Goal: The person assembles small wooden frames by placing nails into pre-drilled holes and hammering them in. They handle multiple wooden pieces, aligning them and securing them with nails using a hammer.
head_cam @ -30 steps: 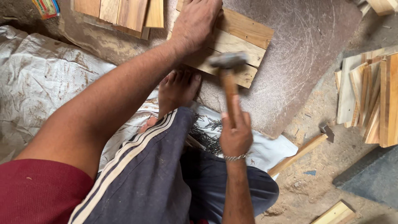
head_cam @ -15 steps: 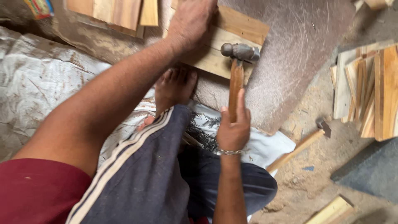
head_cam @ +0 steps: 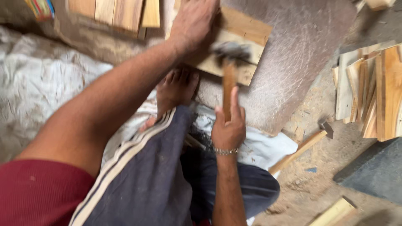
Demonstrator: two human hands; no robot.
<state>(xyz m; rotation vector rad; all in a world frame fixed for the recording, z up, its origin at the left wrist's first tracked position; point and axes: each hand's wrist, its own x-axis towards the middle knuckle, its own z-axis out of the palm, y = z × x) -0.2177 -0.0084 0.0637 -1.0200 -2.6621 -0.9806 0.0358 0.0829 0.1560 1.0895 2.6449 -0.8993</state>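
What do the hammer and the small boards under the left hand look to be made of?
Hammer: plain wooden handle with visible grain; dark head, probably steel, too blurred to tell its finish. Boards: pale unfinished wood, grain lines and sawn edges visible. The left hand presses them down.

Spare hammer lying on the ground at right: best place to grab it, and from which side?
Grab the spare hammer mid-handle, coming from above. It lies flat on the dirt floor, wooden handle running diagonally, head up by the stacked wood slats. The lower handle end tucks against the white cloth, so the middle looks the freest part.
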